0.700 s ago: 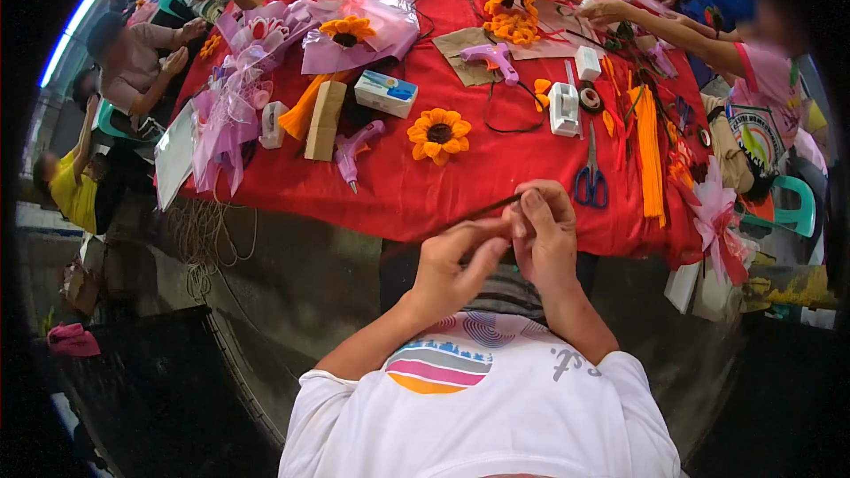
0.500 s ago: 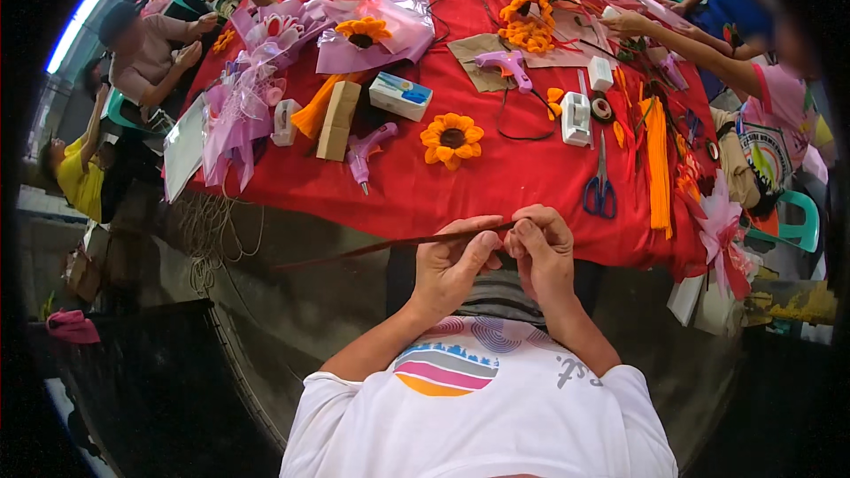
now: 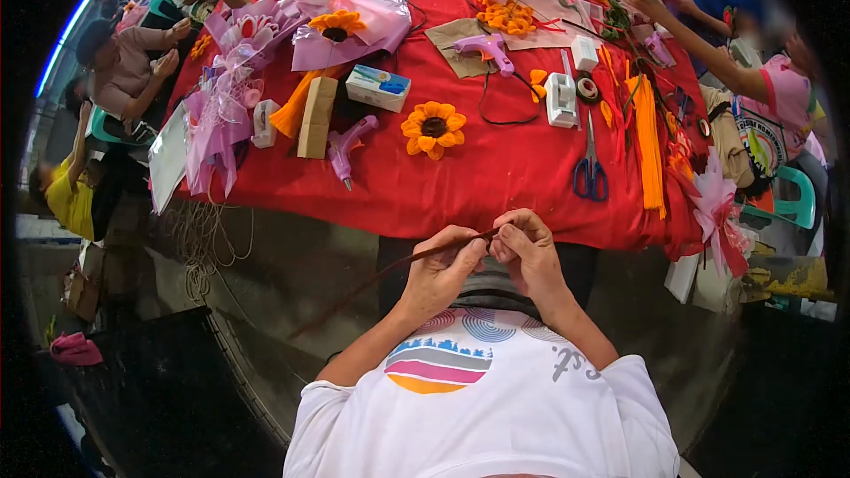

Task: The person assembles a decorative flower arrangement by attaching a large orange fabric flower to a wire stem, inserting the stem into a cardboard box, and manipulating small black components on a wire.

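One red-covered bench (image 3: 500,168) carries two purple hot-glue guns (image 3: 349,147), two white tape dispensers (image 3: 561,103), one pair of scissors (image 3: 591,162), one dark tape roll (image 3: 588,99), one blue-and-white carton (image 3: 378,88), one tan oblong block (image 3: 316,119) and at least five orange sunflowers (image 3: 433,128). There is one left hand (image 3: 442,269), one right hand (image 3: 528,259); the brown strands (image 3: 390,270) are too bunched to count.

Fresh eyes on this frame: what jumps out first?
Probably the red tablecloth, filling the upper middle. On it, an orange flower with a dark center, between a purple glue gun and blue-handled scissors. Below, mid-picture, the left hand and right hand hold a thin brown strip.
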Tool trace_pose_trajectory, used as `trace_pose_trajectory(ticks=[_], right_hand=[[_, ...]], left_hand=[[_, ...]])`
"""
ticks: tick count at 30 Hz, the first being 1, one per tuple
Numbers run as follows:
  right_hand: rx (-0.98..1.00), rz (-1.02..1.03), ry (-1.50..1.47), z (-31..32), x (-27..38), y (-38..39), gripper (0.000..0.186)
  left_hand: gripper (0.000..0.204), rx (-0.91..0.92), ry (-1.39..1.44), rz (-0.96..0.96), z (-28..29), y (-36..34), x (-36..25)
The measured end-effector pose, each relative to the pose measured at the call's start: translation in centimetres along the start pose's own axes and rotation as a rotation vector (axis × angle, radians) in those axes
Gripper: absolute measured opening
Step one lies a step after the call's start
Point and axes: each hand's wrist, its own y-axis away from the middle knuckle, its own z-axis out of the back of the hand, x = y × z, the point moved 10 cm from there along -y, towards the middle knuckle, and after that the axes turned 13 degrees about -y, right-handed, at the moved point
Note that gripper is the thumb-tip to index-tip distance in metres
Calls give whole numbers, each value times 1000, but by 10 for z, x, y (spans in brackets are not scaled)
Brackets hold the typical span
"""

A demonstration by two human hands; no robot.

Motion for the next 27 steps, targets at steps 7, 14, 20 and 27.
trace_pose_trajectory(ticks=[7, 14, 20, 27], right_hand=[[-119, 78, -288, 35, 41, 8, 10], [-389, 193, -262, 105, 78, 47, 5], [-456, 259, -255, 113, 84, 65, 5], [-441, 224, -220, 109, 81, 65, 5]], left_hand=[[18, -149, -1053, -217, 74, -30, 6], [42, -938, -1521, -339, 233, -84, -51], [75, -793, -1517, 224, 273, -143, -20], [79, -798, -1385, 183, 287, -159, -2]])
